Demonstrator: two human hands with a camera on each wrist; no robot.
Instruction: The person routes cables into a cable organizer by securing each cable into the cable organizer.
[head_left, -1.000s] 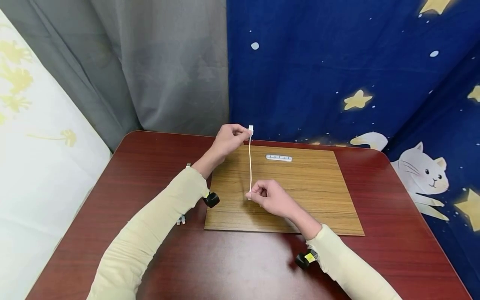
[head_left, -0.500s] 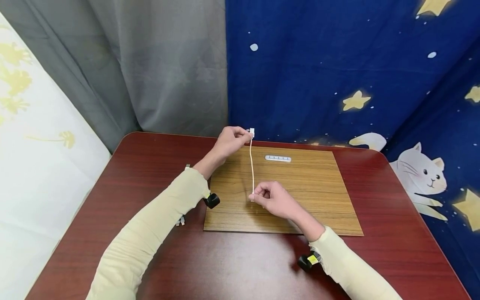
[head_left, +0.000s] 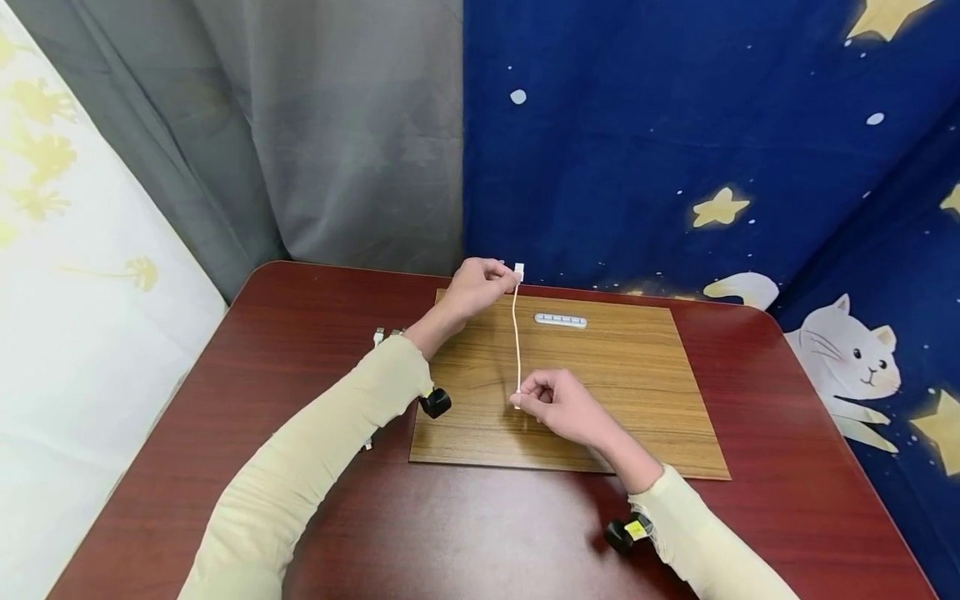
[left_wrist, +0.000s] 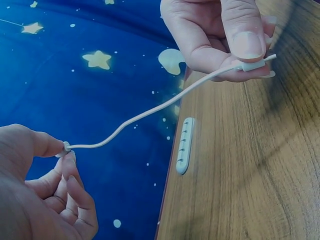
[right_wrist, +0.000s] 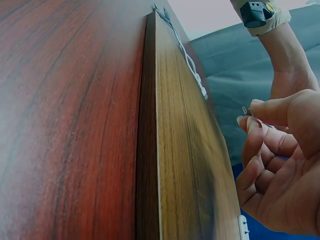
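A short white charging cable is stretched between both hands above a wood-grain board. My left hand pinches its larger USB plug at the far end, over the board's back edge. Nearer me, my right hand pinches the small connector between thumb and finger; its metal tip sticks out past the thumb in the left wrist view. The cable bends slightly along its length. Beyond the right hand, a white slotted cable holder lies on the board, touched by neither hand.
Other white cables lie on the red-brown table left of the board, partly hidden behind the left sleeve. Grey and blue star-patterned curtains hang right behind the table's back edge.
Both hands have shifted slightly right and nearer with the cable between them, partly as the head view moves. The cable has gone from nearly straight to slightly bent.
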